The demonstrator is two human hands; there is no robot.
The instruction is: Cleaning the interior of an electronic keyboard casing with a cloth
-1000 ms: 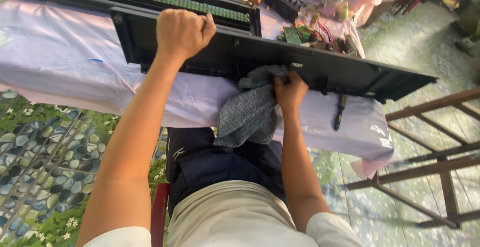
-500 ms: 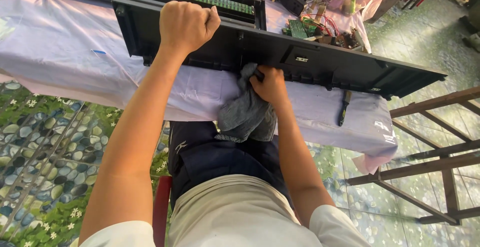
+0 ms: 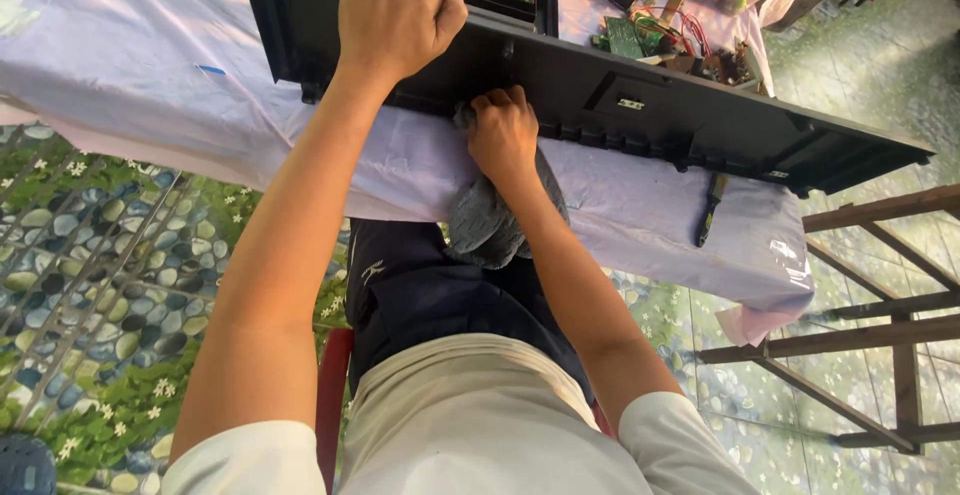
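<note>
A long black plastic casing (image 3: pixel 640 95) stands on its edge along the near side of a table covered with a pale purple cloth (image 3: pixel 120 65). My left hand (image 3: pixel 395 20) grips the casing's top edge in a fist. My right hand (image 3: pixel 503 135) presses a grey rag (image 3: pixel 490 225) against the casing's lower edge near its middle. The rag hangs down over the table's edge toward my lap.
A dark-handled tool (image 3: pixel 708 210) lies on the cloth under the casing's right part. Circuit boards and wires (image 3: pixel 660 30) sit behind the casing. A wooden frame (image 3: pixel 880 295) stands at the right. A red chair edge (image 3: pixel 330 395) shows beneath me.
My right hand has slid the rag leftward along the casing's lower edge. My left hand has stayed on the top edge.
</note>
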